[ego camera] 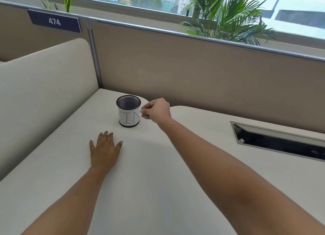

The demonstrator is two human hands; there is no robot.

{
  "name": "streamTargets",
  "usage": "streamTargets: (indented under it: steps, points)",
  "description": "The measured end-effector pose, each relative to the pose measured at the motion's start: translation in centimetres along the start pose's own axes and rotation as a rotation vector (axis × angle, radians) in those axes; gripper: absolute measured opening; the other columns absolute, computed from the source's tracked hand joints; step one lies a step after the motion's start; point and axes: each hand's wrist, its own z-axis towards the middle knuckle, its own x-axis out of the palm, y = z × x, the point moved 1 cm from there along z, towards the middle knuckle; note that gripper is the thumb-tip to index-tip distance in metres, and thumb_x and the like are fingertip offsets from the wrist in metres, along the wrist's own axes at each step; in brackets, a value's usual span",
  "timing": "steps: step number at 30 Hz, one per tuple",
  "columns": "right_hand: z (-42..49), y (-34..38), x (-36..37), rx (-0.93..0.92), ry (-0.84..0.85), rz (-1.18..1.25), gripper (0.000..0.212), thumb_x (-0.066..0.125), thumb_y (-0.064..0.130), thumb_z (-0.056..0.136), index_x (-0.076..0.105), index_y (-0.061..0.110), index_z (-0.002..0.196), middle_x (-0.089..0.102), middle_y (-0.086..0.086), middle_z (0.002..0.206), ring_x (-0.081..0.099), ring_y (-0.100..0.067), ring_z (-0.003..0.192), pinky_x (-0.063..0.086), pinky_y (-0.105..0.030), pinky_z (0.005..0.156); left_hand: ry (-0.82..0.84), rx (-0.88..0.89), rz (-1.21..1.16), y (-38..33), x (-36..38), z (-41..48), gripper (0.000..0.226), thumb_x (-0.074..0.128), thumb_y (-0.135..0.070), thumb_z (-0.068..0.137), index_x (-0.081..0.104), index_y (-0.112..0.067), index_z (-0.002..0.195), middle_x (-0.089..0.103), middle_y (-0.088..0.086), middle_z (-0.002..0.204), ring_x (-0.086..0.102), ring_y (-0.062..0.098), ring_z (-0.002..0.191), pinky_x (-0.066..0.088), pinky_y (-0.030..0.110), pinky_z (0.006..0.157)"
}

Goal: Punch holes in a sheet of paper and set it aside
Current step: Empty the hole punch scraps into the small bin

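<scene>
On the table (158, 190), no sheet of paper and no hole punch are showing anywhere, so the task's thing is lying outside the picture and I cannot say toward which side. Its direction from either grip and the run of its long axis cannot be read.

What is standing in view is a black mesh cup (128, 111), upright near the table's far edge and wearing a white label hand-lettered BIN. The right grip (155, 110) is hovering just beside the cup's rim, at the cup's 3 o'clock. Its fingers are curling inward with the tips drawn together. Nothing is showing between them, and whether they are touching the cup is unclear. The left grip (104, 150) is lying palm down at about the cup's 7 o'clock, apart from it, its fingers straight, spread and resting on bare table. The right grip is sitting nearer the cup and the left nearer the person.

My judgement is that any coming reach is depending on where the paper turns up. Farther out, a recessed cable slot (281, 143) is lying at 3 o'clock, and a beige partition (193, 67) is rising at 12 o'clock.
</scene>
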Motion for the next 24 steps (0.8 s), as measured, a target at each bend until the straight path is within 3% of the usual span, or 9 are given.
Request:
streamTargets:
  steps: [3,7,9,14,16,18,20,22,24]
  points:
    - [2.5,1.1,1.6,-0.074,-0.059,-0.015,0.012,0.061,-0.01,0.081,0.068,-0.012,0.09,0.061,-0.016,0.075,0.055,-0.014,0.048,0.052,-0.013,0.053,-0.027,-0.017,-0.002,1.1,0.2,1.4,0.058,0.035,-0.042,0.096,0.031,-0.007,0.142,0.026,0.01,0.153,0.014,0.022,0.144,0.009,0.051,0.115]
    - [5.5,1.8,3.6,-0.142,-0.087,-0.092,0.018,0.055,-0.009,0.083,0.07,-0.007,0.093,0.067,-0.024,0.084,0.067,-0.033,0.08,0.056,-0.04,0.085,-0.024,-0.032,-0.011,2.0,0.9,2.6,0.059,0.033,-0.043,0.096,0.029,-0.007,0.142,0.025,0.01,0.154,0.013,0.023,0.145,0.009,0.052,0.115]
    - [6.7,2.0,4.2,-0.122,-0.065,-0.119,0.022,0.051,-0.01,0.084,0.07,-0.007,0.093,0.064,-0.021,0.086,0.066,-0.035,0.087,0.054,-0.045,0.089,-0.036,-0.023,-0.009,2.0,1.2,2.8,0.059,0.032,-0.044,0.096,0.028,-0.008,0.143,0.024,0.009,0.154,0.013,0.022,0.145,0.009,0.052,0.115]
    - [8.6,2.5,5.4,-0.061,0.063,-0.321,0.027,0.05,-0.008,0.086,0.07,0.001,0.102,0.065,-0.02,0.109,0.061,-0.029,0.094,0.052,-0.034,0.092,-0.079,-0.017,-0.003,2.1,1.8,2.8,0.059,0.031,-0.044,0.096,0.029,-0.009,0.142,0.025,0.009,0.154,0.014,0.022,0.144,0.009,0.051,0.115]
    - [8.4,3.1,5.7,-0.033,0.145,-0.392,0.021,0.046,-0.001,0.09,0.066,0.001,0.095,0.059,-0.016,0.098,0.052,-0.024,0.088,0.048,-0.022,0.074,-0.09,-0.02,-0.008,2.1,1.8,2.8,0.058,0.032,-0.043,0.096,0.03,-0.008,0.142,0.026,0.01,0.153,0.015,0.023,0.144,0.009,0.051,0.115]
    - [8.6,3.3,6.1,-0.009,0.177,-0.391,0.026,0.042,0.003,0.092,0.05,0.008,0.067,0.049,-0.012,0.081,0.044,-0.022,0.073,0.033,-0.023,0.053,-0.098,-0.021,-0.001,2.1,1.9,2.9,0.058,0.033,-0.043,0.096,0.03,-0.008,0.142,0.027,0.01,0.153,0.016,0.024,0.144,0.009,0.052,0.115]
    - [8.8,3.2,6.3,0.017,0.15,-0.368,0.034,0.039,0.002,0.091,0.037,0.01,0.057,0.038,-0.008,0.066,0.035,-0.021,0.062,0.025,-0.026,0.047,-0.101,-0.025,0.015,2.1,2.0,2.9,0.058,0.034,-0.042,0.096,0.031,-0.007,0.142,0.028,0.011,0.153,0.017,0.024,0.144,0.01,0.052,0.114]
    - [8.7,3.3,6.5,0.01,0.156,-0.388,0.026,0.037,0.0,0.09,0.054,0.001,0.07,0.05,-0.012,0.077,0.044,-0.026,0.075,0.037,-0.027,0.055,-0.109,-0.026,0.022,2.1,2.0,2.9,0.058,0.035,-0.042,0.095,0.032,-0.007,0.141,0.029,0.011,0.152,0.018,0.024,0.143,0.01,0.052,0.114]
    - [8.6,3.2,6.4,-0.017,0.181,-0.403,0.031,0.036,-0.003,0.09,0.062,-0.005,0.107,0.06,-0.019,0.113,0.054,-0.033,0.102,0.049,-0.035,0.083,-0.115,-0.026,0.023,2.0,2.0,2.9,0.057,0.036,-0.042,0.095,0.033,-0.007,0.14,0.03,0.012,0.152,0.02,0.025,0.143,0.011,0.052,0.114]
